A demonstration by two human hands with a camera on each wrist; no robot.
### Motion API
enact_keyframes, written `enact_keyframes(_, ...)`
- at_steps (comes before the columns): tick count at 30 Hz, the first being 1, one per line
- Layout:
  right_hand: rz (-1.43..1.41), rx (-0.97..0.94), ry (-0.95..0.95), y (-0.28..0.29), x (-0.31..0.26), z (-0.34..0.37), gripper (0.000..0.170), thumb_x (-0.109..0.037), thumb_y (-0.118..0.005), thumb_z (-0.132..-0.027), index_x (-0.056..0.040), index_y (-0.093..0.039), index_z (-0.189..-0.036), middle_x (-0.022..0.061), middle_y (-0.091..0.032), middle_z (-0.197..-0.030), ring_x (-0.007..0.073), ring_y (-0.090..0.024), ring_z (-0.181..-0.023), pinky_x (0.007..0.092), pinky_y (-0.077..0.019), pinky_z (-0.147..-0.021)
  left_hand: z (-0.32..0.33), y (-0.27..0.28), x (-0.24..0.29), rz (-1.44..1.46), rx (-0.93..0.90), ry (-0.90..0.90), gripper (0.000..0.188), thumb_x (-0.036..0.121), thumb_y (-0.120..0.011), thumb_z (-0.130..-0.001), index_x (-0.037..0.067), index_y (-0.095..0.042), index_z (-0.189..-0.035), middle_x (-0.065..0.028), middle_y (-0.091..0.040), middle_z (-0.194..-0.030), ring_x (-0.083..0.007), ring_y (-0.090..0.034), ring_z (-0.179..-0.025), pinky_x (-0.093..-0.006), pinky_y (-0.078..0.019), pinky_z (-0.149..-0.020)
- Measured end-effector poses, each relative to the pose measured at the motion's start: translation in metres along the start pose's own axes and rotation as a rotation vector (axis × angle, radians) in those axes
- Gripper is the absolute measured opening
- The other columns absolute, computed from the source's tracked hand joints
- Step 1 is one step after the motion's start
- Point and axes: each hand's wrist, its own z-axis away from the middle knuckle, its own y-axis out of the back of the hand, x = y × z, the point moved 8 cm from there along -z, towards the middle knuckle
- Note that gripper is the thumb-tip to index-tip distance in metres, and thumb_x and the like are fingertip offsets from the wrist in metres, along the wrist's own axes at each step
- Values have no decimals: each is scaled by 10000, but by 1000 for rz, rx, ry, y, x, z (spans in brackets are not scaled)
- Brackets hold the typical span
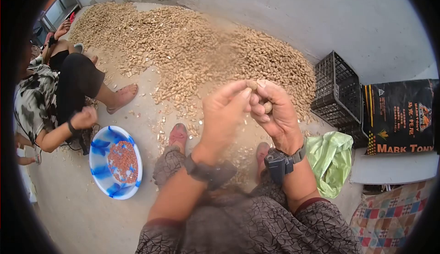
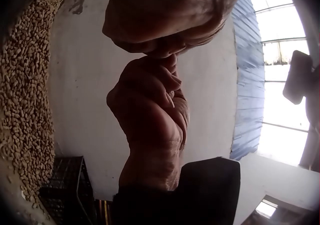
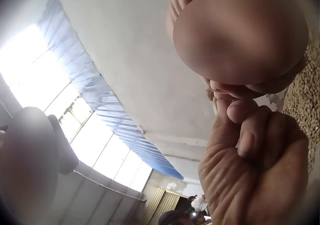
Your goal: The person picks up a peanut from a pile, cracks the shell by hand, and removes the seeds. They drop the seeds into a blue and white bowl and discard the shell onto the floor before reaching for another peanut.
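In the head view my left hand (image 1: 224, 114) and right hand (image 1: 280, 112) meet in front of my chest, fingertips together. Between their thumbs and forefingers they pinch an unshelled peanut (image 1: 251, 84). A second peanut (image 1: 267, 107) is held against the curled fingers of my right hand. Both wrist views show the two hands joined at the fingertips, with the peanut mostly hidden there. Beyond the hands, a large heap of unshelled peanuts (image 1: 183, 43) spreads along the wall.
A blue-and-white basin (image 1: 97, 151) with shelled red peanuts stands on the floor at left, near another seated person (image 1: 39, 93). To the right are a black plastic crate (image 1: 337, 87), a black printed sack (image 1: 398, 116) and a light-green bag (image 1: 327, 162).
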Motion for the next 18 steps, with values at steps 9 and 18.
enact_keyframes(9,414,134,230,-5,-22,15,138,-127,-609,-829,-10,-629,-898,27,-626,-731,33,-504,-538,147,-353,-434,0,12,5,-134,100,-35,88,54,-588,-860,-6,-582,-924,-50,-629,-778,-45,-529,-619,-161,-394,-520)
enact_keyframes(18,442,103,219,-8,-20,10,92,-83,-614,-809,-19,-633,-874,25,-631,-717,37,-514,-538,154,-378,-453,-1,19,1,-209,73,28,120,77,-589,-860,-21,-607,-927,-29,-633,-797,-59,-560,-679,-185,-450,-612)
